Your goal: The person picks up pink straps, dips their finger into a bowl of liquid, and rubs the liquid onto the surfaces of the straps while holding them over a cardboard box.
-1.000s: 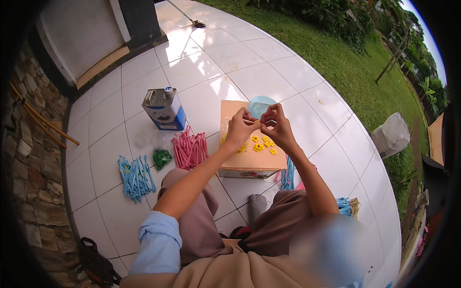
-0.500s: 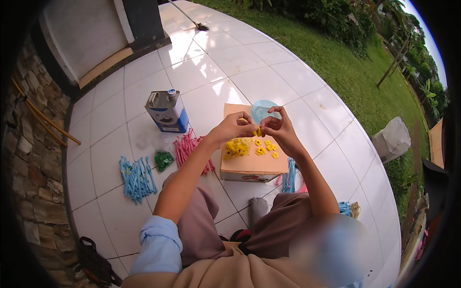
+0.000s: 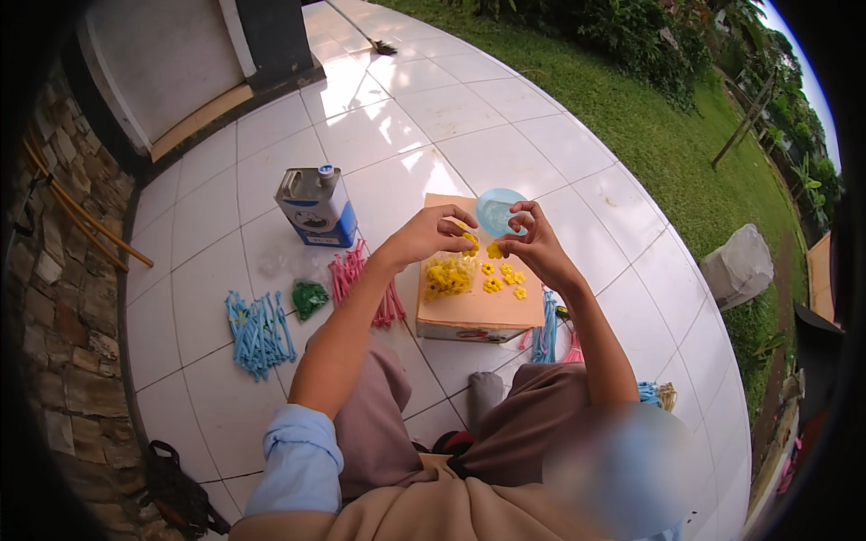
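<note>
Over a cardboard box (image 3: 451, 311), my left hand (image 3: 433, 236) pinches a yellow flower (image 3: 470, 242) between thumb and fingertips. A second yellow flower (image 3: 493, 249) is pinched in my right hand (image 3: 534, 245), a small gap away from the first. Below my left hand sits a clear container heaped with yellow flowers (image 3: 448, 276). Several loose yellow flowers (image 3: 492, 285) lie beside it on the box top, under my right hand. A light blue plastic dish (image 3: 499, 213) is just beyond my hands at the box's far edge.
A metal can (image 3: 316, 207) stands left of the box. Bundles of pink stems (image 3: 365, 284) and blue stems (image 3: 259, 334), and a bag of green pieces (image 3: 309, 298), lie on the tiles. More blue stems (image 3: 545, 335) are right of the box. A broom (image 3: 382, 47) is far off.
My hands have drawn apart. Earlier they met at the yellow pieces; now each holds its own flower with space between.
</note>
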Action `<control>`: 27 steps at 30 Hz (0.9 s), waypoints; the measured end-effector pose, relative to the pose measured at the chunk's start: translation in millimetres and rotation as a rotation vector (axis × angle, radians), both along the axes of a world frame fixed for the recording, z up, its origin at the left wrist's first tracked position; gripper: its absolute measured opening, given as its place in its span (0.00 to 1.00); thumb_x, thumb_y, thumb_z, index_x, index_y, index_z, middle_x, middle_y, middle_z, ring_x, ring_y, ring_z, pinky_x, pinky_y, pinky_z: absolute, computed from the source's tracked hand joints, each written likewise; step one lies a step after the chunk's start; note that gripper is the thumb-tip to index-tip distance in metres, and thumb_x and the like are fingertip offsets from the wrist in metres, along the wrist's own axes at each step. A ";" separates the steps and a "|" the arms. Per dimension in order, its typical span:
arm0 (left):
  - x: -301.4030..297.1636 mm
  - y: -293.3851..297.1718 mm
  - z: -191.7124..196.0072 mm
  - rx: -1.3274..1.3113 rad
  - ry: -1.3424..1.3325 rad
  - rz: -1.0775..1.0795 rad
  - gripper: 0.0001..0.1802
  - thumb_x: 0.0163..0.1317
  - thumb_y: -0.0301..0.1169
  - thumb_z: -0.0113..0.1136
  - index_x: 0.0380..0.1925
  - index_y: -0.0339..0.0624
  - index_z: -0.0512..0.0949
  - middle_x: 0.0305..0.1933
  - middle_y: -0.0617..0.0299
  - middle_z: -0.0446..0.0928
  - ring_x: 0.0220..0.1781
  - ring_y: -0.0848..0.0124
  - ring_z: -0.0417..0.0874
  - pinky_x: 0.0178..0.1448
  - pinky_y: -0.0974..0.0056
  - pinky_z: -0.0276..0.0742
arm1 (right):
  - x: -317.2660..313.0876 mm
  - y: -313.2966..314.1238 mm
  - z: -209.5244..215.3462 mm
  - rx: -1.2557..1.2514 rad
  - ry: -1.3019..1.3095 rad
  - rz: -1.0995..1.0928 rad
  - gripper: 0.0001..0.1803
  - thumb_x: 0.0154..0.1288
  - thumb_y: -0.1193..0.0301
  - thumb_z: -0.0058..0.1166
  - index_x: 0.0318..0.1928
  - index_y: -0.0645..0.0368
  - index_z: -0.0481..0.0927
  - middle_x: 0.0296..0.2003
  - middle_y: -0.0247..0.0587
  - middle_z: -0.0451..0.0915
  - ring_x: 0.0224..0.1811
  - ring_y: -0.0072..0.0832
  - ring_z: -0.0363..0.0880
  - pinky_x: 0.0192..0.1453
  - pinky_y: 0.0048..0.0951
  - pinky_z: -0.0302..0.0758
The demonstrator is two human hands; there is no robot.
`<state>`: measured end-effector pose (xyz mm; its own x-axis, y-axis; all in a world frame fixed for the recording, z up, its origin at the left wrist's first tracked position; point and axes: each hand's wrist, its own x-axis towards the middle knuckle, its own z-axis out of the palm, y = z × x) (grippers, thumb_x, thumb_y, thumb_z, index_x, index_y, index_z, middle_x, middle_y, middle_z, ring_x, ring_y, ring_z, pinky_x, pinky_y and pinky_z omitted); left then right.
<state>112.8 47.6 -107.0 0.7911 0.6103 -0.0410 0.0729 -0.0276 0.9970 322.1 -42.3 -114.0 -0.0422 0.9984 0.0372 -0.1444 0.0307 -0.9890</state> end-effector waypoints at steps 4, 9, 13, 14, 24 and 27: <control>-9.7 8.3 1.0 -0.002 0.078 0.049 0.19 0.53 0.31 0.65 0.44 0.35 0.76 0.37 0.57 0.79 0.41 0.72 0.79 0.48 0.70 0.75 | 22.2 1.8 -34.6 -0.122 -0.521 -0.047 0.28 0.48 0.85 0.57 0.48 0.58 0.60 0.35 0.39 0.63 0.34 0.30 0.81 0.33 0.23 0.75; -6.2 13.0 -6.8 0.032 0.060 0.271 0.15 0.55 0.32 0.63 0.41 0.36 0.77 0.36 0.60 0.79 0.40 0.75 0.79 0.44 0.72 0.75 | 15.3 6.2 -76.8 -0.127 -0.727 0.038 0.18 0.49 0.84 0.53 0.42 0.62 0.66 0.28 0.44 0.75 0.30 0.32 0.80 0.33 0.28 0.76; -3.2 15.3 -12.8 0.036 -0.055 0.299 0.13 0.56 0.31 0.62 0.38 0.36 0.76 0.34 0.60 0.79 0.39 0.76 0.79 0.43 0.73 0.75 | 10.5 14.3 -68.6 0.152 -0.936 -0.135 0.09 0.54 0.81 0.51 0.37 0.64 0.71 0.26 0.42 0.78 0.32 0.30 0.80 0.37 0.29 0.77; -2.4 13.2 -13.1 -0.004 -0.054 0.286 0.13 0.56 0.31 0.62 0.38 0.35 0.76 0.35 0.59 0.78 0.39 0.76 0.79 0.44 0.73 0.76 | 1.8 14.2 -54.5 0.199 -0.841 -0.253 0.07 0.56 0.79 0.50 0.36 0.64 0.72 0.26 0.41 0.78 0.32 0.30 0.80 0.38 0.29 0.77; 10.9 1.1 -18.0 -0.214 -0.198 0.266 0.17 0.57 0.28 0.61 0.42 0.27 0.71 0.42 0.53 0.75 0.44 0.69 0.80 0.49 0.71 0.79 | -56.7 22.2 -3.3 0.490 -0.561 -0.274 0.24 0.51 0.81 0.60 0.47 0.61 0.65 0.31 0.38 0.74 0.34 0.24 0.76 0.42 0.25 0.77; 3.7 1.4 -14.9 -0.254 -0.256 0.258 0.16 0.58 0.28 0.60 0.42 0.27 0.71 0.42 0.53 0.75 0.44 0.69 0.80 0.49 0.71 0.79 | -57.1 26.2 -3.8 0.453 -0.491 -0.264 0.23 0.51 0.81 0.60 0.46 0.61 0.65 0.30 0.37 0.74 0.34 0.23 0.76 0.41 0.24 0.77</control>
